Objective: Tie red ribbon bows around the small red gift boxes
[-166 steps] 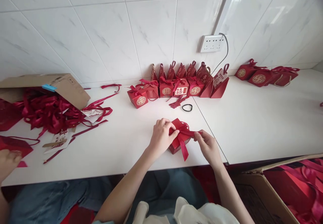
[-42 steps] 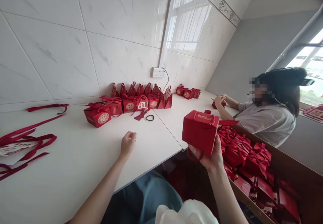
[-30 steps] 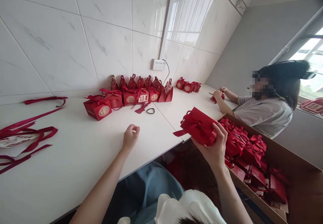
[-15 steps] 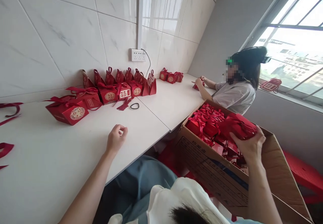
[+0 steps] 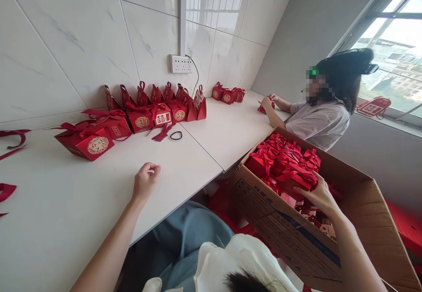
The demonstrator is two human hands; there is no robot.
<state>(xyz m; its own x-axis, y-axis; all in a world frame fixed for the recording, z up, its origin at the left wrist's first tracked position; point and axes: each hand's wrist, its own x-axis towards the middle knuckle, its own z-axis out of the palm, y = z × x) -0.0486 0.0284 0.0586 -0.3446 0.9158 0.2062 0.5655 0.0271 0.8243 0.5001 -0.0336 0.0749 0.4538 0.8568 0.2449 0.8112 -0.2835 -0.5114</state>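
Note:
My left hand (image 5: 145, 182) rests on the white table (image 5: 184, 164), its fingers curled in with nothing in them. On the right, my right hand (image 5: 319, 194) reaches into the cardboard box (image 5: 286, 221), its thumb and fingers round a red gift box (image 5: 294, 182) that lies among several others with ribbon bows. Along the tiled wall stand several red boxes with bows, such as a large one (image 5: 87, 142) with a round gold pattern. Behind them is a row of looped red boxes (image 5: 141, 96).
A person (image 5: 325, 107) sits at the table's far end with a small red box (image 5: 267, 105) in their hands. A black band (image 5: 176, 135) and a red ribbon bow (image 5: 162, 132) lie mid-table. Ribbon pieces (image 5: 6, 192) lie at the left edge. A red stool shows behind the cardboard box.
My right hand has moved down and left with the red gift box, which now sits lower among the others in the cardboard box. My left hand stays curled on the table. The view has shifted slightly.

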